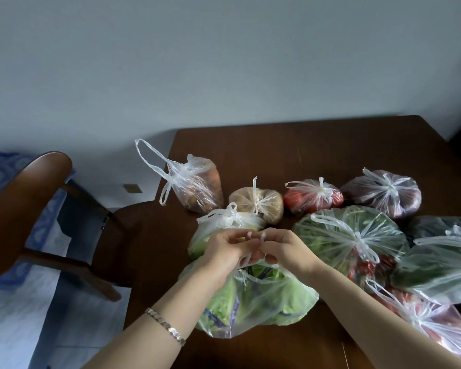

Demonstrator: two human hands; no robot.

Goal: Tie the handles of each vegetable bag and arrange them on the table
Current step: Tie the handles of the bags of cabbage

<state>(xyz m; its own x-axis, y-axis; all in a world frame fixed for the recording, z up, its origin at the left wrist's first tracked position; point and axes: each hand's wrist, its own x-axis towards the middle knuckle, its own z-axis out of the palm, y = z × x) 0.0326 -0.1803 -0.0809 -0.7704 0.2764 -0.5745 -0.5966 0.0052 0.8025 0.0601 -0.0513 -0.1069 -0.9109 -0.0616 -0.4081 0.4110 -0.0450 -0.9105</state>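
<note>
A clear plastic bag of green lettuce (261,307) lies at the near edge of the dark wooden table (317,145). My left hand (224,249) and my right hand (282,249) meet just above it, each pinching one of its thin white handles (254,237), whose ends stick up between my fingers. Behind my hands sits a knotted bag of pale cabbage (224,222). A carrot bag (197,182) at the back left has its long handles loose and open.
Several knotted bags fill the table: potatoes (258,201), tomatoes (313,198), purple onions (383,193), leafy greens (349,235), more at the right edge (437,262) and a red one (431,323). A wooden chair (37,209) stands left of the table.
</note>
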